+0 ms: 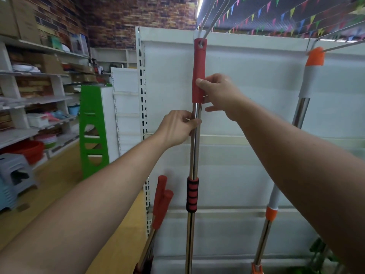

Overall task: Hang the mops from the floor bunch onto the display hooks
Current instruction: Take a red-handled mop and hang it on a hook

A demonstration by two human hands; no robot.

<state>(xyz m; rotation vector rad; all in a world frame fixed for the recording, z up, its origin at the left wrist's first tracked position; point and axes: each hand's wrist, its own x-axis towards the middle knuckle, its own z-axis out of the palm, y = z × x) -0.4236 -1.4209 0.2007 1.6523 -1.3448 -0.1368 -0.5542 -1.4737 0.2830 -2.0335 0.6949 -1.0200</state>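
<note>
White display panel (246, 107) behind: both hands' fingers (200, 84) pinch closed on the hooked red-handled mop (198, 76).

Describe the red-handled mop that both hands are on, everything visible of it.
The red-handled mop hangs upright against the white display panel. Its red top grip has an eyelet threaded on a metal display hook. Below runs a shiny chrome pole with a black-and-red ribbed sleeve lower down. The mop head is out of frame. The right hand holds the red grip's lower part, thumb across it; the left hand pinches the chrome pole just beneath.
</note>
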